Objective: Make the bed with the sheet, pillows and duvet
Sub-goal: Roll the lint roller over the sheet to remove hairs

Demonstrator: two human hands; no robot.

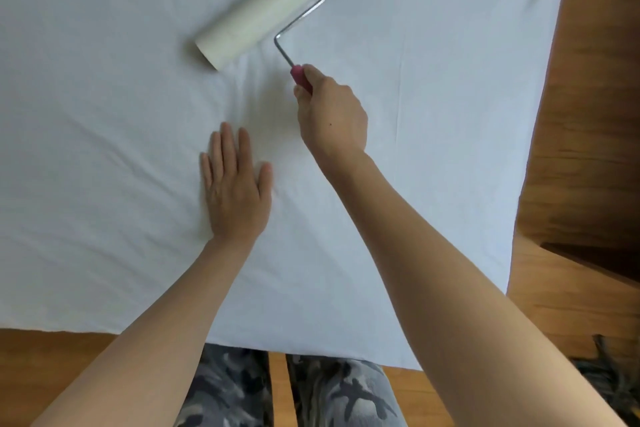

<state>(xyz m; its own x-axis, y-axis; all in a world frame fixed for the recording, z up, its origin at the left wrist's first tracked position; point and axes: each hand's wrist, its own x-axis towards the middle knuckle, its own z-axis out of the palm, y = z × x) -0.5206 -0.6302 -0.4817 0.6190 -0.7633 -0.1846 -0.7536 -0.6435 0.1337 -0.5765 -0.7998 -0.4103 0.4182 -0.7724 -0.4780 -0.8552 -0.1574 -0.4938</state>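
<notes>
Left hand [235, 187] lies flat, fingers spread, near the bed's near edge, probably pinning the white sheet [104, 114] taut while the right hand [330, 111] wraps the lint roller [252, 15] by its pink handle [300, 77] further in. No pillows or duvet in view, and the bed's far and left edges are cut off.

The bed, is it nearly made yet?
Not yet. The white sheet is already spread flat. The right hand grips the pink-handled white lint roller while the left hand presses the sheet. No pillows or duvet show, so those remain.
</notes>
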